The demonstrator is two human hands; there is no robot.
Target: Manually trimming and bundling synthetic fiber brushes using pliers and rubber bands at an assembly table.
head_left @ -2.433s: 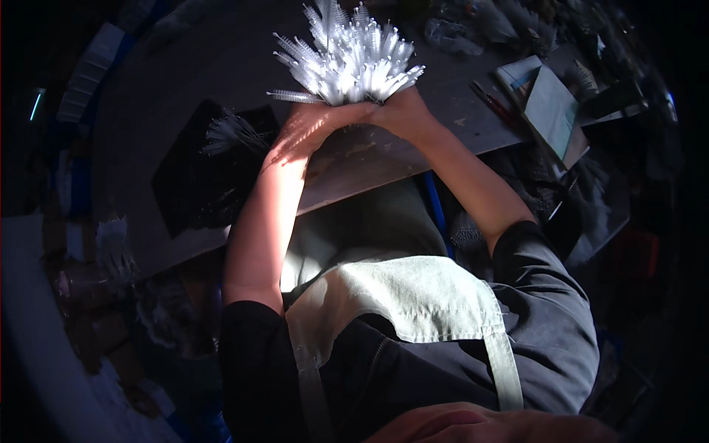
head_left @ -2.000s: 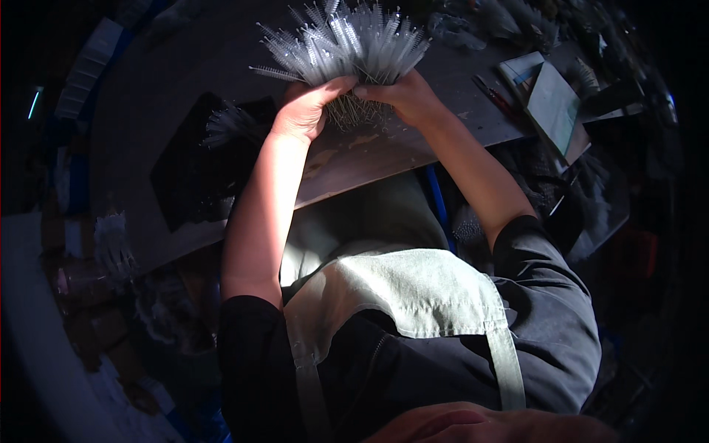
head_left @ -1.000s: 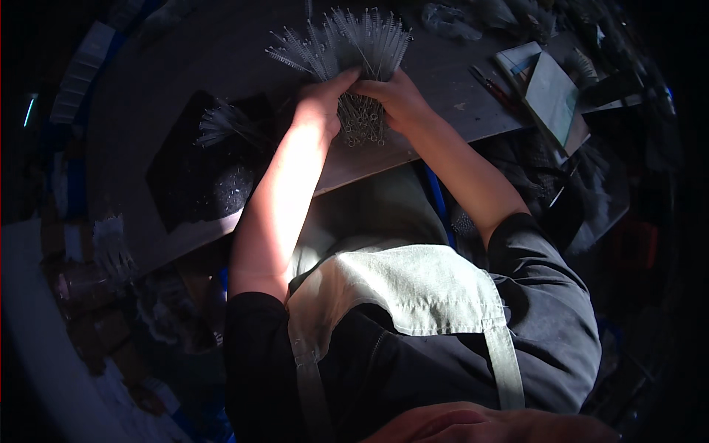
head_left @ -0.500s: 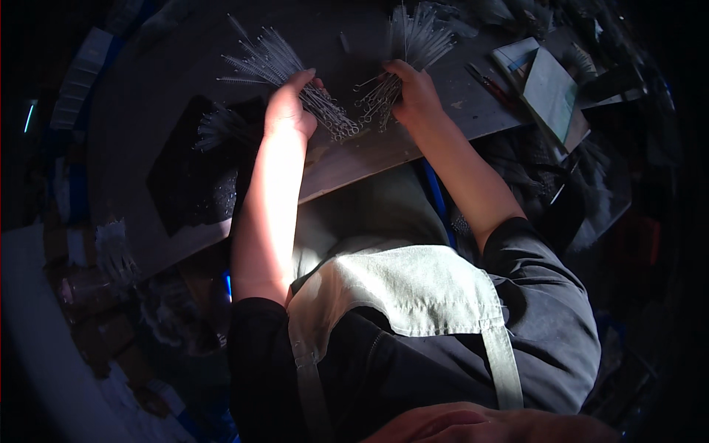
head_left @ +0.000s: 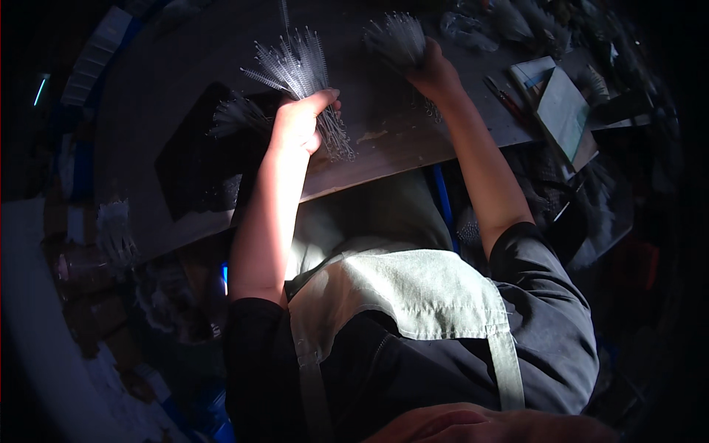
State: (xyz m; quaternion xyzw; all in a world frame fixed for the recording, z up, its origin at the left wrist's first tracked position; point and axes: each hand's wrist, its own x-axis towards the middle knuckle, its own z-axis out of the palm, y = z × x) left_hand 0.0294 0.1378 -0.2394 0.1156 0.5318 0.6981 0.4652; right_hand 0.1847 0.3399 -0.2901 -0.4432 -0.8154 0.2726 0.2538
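Observation:
My left hand [head_left: 299, 124] is closed around the middle of a bundle of thin wire straw brushes [head_left: 297, 68]. Their bristled ends fan out at the top, and the looped wire ends hang below the fist. Farther off to the right, my right hand [head_left: 434, 74] grips a second bundle of straw brushes [head_left: 397, 38]. Its bristles point away from me, while a few loops show beneath the palm. Both bundles are held above the grey table [head_left: 391, 133]. A third cluster of similar brushes [head_left: 238, 118] lies left of my left hand.
Dark sheet-like material [head_left: 185, 166] covers the table's left part. To the right are red-handled pliers or a similar tool [head_left: 508, 97] and a pale green-white board or booklet [head_left: 563, 107]. Clear plastic bags [head_left: 469, 31] lie at the back right. White boxes [head_left: 92, 63] stand far left.
The two bundles were nearly side by side with their loops close. My right hand has moved away and right with its bundle; my left hand's bundle now stands more upright and slightly nearer me.

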